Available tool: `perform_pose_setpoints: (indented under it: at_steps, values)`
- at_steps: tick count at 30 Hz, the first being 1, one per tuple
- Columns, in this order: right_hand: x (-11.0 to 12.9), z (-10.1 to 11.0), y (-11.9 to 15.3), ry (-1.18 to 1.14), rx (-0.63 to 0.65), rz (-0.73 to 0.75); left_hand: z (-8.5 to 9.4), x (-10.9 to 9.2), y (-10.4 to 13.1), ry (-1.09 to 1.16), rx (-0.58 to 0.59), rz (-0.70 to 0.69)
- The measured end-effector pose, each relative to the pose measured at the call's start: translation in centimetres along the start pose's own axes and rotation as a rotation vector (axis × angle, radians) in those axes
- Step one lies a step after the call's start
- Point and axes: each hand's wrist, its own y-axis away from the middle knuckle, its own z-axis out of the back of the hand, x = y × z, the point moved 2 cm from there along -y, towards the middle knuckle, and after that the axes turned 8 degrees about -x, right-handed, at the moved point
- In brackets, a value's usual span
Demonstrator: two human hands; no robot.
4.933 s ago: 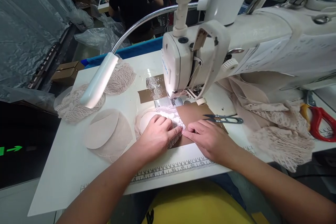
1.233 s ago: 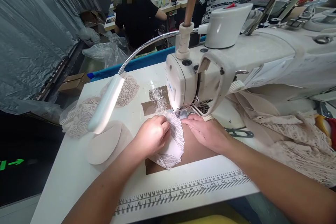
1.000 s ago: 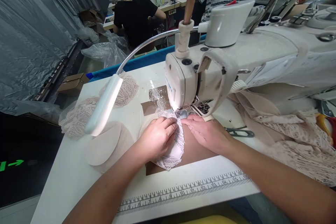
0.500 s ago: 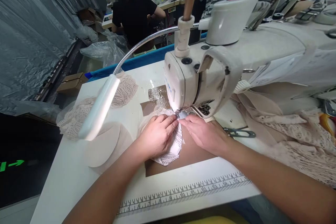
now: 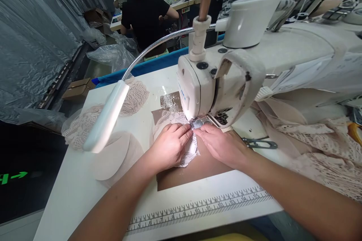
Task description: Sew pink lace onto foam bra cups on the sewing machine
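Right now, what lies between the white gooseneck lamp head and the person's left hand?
In the head view, stacked beige oval fabric pieces on the white table.

Plastic sheeting point(image 5: 31, 41) drapes the left wall (crinkled, grey), worktables point(image 5: 181, 3) behind.

A garment workshop: an industrial sewing machine point(image 5: 226, 83) with a gooseneck lamp point(image 5: 106, 120) stands on a white tabletop point(image 5: 70, 196) edged by a printed ruler point(image 5: 198, 209), lace pieces point(image 5: 82, 130) are stacked about, and other people point(image 5: 147, 11) sit at further machines behind
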Motion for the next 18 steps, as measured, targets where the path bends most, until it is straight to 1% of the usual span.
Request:
perform_pose_setpoints:
  at_steps: [5,10,15,18]
  values:
    - [-0.32,0.05,0.07,-0.039,-0.014,0.032,0.13,0.02,0.01,0.043,-0.013,0.002]
    - [-0.5,0.17,0.18,-0.074,0.002,0.04,0.02,0.17,-0.06,0.068,-0.045,0.011]
    - [-0.46,0.23,0.17,-0.096,-0.016,0.05,0.05,0.35,-0.2,0.047,-0.08,0.008]
    - [-0.49,0.05,0.13,-0.098,-0.021,0.039,0.17,0.46,-0.3,0.03,-0.079,0.028]
